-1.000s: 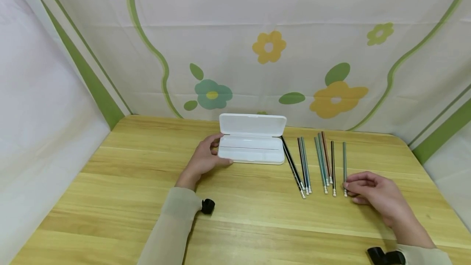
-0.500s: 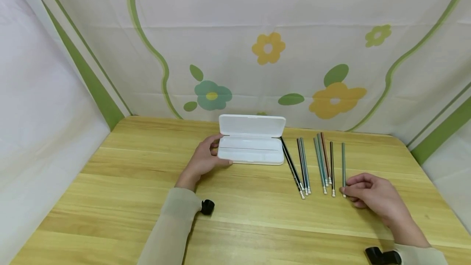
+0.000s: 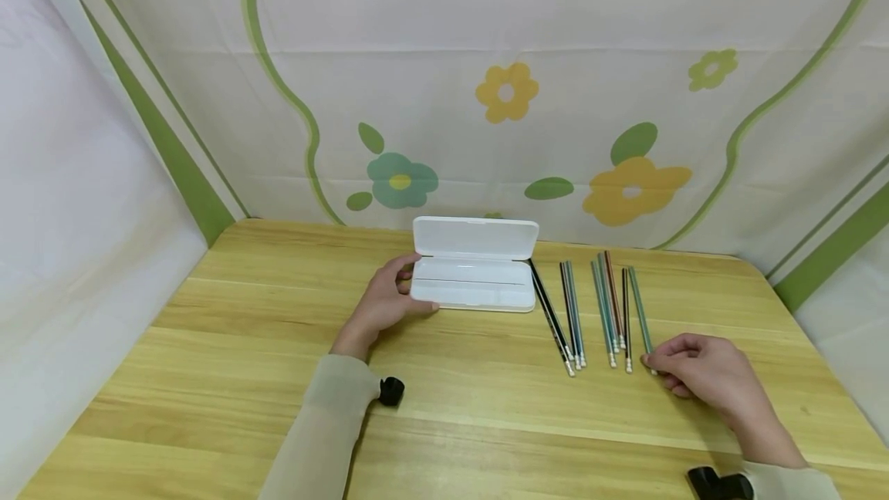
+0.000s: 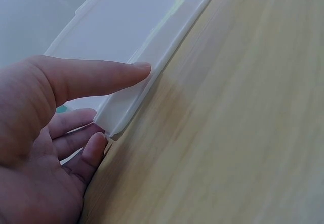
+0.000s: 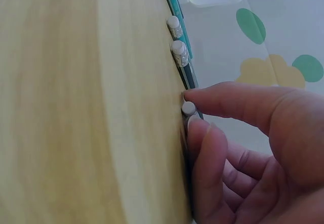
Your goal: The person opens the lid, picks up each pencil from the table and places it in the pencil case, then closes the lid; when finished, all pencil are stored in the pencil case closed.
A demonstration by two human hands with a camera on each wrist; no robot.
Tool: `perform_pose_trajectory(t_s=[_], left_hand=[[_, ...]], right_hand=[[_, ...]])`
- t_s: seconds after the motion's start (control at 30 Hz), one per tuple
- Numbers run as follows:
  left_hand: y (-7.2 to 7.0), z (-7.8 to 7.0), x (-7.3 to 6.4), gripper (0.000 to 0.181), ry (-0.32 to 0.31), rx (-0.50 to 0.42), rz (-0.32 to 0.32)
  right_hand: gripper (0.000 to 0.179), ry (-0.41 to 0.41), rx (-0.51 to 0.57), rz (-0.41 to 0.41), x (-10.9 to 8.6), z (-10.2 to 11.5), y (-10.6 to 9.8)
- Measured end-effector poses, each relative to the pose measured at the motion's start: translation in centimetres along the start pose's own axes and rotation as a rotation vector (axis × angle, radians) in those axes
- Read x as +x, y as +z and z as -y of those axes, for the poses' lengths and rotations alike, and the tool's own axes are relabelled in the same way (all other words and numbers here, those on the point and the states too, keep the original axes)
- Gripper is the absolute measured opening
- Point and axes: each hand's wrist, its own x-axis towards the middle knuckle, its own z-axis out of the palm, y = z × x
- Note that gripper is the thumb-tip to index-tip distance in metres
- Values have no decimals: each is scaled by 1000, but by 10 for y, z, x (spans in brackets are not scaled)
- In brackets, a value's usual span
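A white pencil case (image 3: 472,298) stands with its lid (image 3: 475,238) raised at the back of the table, nothing inside its tray. Around its left end, my left hand (image 3: 378,303) grips it, the thumb (image 4: 116,76) along the front wall and the other fingers at the end and behind. Over on the right, my right hand (image 3: 704,373) pinches a teal pencil (image 3: 640,311) close to its white eraser (image 5: 188,107), between thumb and index finger. That pencil slants left at its far end, near a black pencil (image 3: 628,319) lying beside it.
Several more pencils lie between case and right hand, erasers toward me: black ones (image 3: 551,315) touching the case's right side, a black and blue-grey cluster (image 3: 573,315), and teal ones with a reddish-brown pencil (image 3: 613,284). A flower-patterned curtain (image 3: 444,99) borders the wooden table (image 3: 486,423).
The teal pencil's far end has swung left toward the black pencil, and my right hand has shifted slightly left with it. My left hand and the case have stayed put.
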Motion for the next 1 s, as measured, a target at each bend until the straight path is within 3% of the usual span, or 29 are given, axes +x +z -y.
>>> perform_pose_trajectory(t_s=[0.5,0.8,1.0], left_hand=[[1,-2,0,92,-18,-12,-5],[1,-3,-1,92,-24,-5,-3],[0,-2,-1,95,-45,3,-6]], right_hand=[[35,18,-3,-6,1,2,1],[42,26,99,-5,2,-4,0],[44,-21,137,-3,3,-6,-2]])
